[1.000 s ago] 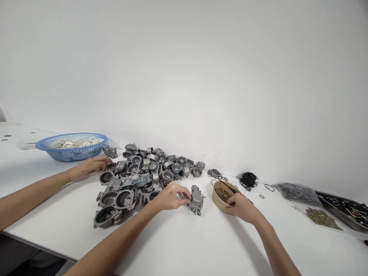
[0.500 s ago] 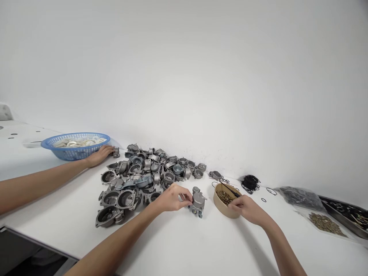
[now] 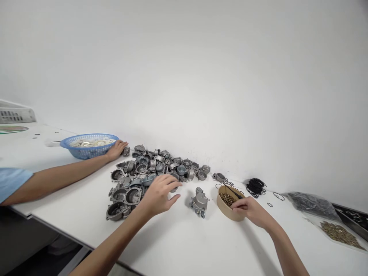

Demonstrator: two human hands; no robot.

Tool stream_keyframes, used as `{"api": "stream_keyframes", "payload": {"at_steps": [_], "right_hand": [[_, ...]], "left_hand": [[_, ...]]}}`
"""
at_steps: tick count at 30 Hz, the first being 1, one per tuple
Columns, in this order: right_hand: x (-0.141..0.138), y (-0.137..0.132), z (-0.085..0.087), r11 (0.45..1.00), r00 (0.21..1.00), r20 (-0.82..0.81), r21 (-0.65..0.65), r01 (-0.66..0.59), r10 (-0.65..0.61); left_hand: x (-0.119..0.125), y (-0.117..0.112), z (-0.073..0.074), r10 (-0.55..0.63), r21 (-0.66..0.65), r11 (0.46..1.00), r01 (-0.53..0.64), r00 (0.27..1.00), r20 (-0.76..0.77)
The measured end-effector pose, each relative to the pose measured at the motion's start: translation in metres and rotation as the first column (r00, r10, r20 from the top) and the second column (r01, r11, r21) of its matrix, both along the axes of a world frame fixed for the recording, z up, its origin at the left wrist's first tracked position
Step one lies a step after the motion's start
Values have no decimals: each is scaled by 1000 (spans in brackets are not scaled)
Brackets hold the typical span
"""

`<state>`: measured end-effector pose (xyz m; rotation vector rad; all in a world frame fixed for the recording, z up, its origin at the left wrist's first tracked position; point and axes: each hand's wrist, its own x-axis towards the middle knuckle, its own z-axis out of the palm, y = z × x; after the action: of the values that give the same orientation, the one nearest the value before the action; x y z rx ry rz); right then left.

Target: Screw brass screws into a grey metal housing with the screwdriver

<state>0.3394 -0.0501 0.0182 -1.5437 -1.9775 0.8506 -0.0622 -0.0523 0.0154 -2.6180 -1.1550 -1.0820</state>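
My left hand point(image 3: 161, 193) is raised over the front of a heap of grey metal carburetor-like housings point(image 3: 133, 195), thumb and fingers apart, nothing in it. To its right a single grey housing point(image 3: 199, 203) stands on the white table, touched by neither hand. At the rim of a tan round bowl point(image 3: 232, 214), my right hand point(image 3: 250, 210) is closed on a black, thin-shafted tool that looks like a screwdriver point(image 3: 236, 194). Its fingertips reach over the bowl, close to small brass-coloured screws point(image 3: 227, 199); whether they pinch one is hidden.
Another person's hand point(image 3: 116, 150) rests by a blue basket point(image 3: 83, 152) of whitish rings, beside a small metal part point(image 3: 126, 151). Black rings point(image 3: 255, 187) are piled near the wall. Bags of dark parts point(image 3: 312, 207) and brass pieces point(image 3: 342, 234) lie at right.
My left hand has let go of the single housing, moved left and opened. My right hand stays at the bowl. The whole view has shifted, so things appear farther right.
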Motion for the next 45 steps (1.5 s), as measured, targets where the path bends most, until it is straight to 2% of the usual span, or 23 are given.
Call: {"api": "stream_keyframes", "payload": {"at_steps": [2,3,5,8,10,13,19,25,29,32,34,37,39,41,42,45], "right_hand": [[1,0,-1,1000,1000,4,4,-10,10],[1,0,0,1000,1000,11,7,-17,17],[0,-2,3,999,999,32,26,-21,20],[-3,-7,9,998,998,67,64,-5,0],[-5,-11,13,997,997,74,76,6,-11],[-6,-14,15,997,998,64,80,2,-7],[-3,-12,11,996,999,33,93,-7,4],[3,-7,6,995,999,-46,100,-1,6],[1,-6,7,979,987,-161,193,61,-30],[-7,-5,7,952,967,-244,275,136,-67],[-16,-2,4,932,957,-278,317,174,-84],[-30,3,-2,906,950,-300,374,199,-84],[-40,5,-8,893,953,-297,409,186,-62],[-48,6,-14,884,958,-285,441,154,-25],[-51,6,-16,880,961,-276,456,136,-5],[-59,6,-22,866,969,-245,492,91,37]], "left_hand": [[-27,-20,-8,234,95,969,-227,969,-82],[-39,-27,-14,319,132,944,-304,941,-116],[-57,-34,-28,388,165,919,-359,900,-201],[-70,-24,-43,412,143,911,-386,861,-298],[-76,-12,-46,426,104,904,-415,847,-317],[-88,4,-43,433,67,897,-436,838,-333],[-111,20,-36,469,88,880,-467,824,-319],[-117,31,-35,456,99,888,-449,834,-311],[-117,29,-34,434,151,901,-407,847,-308],[-102,23,-27,394,229,913,-337,872,-289],[-77,17,-18,311,244,938,-247,909,-276],[-20,11,-2,87,170,985,-43,961,-263],[24,11,3,-36,82,995,56,975,-219],[63,14,-1,-85,19,996,89,983,-160],[79,16,-6,-66,-2,998,66,990,-123],[107,22,-28,-10,-80,997,11,1000,11]]}}
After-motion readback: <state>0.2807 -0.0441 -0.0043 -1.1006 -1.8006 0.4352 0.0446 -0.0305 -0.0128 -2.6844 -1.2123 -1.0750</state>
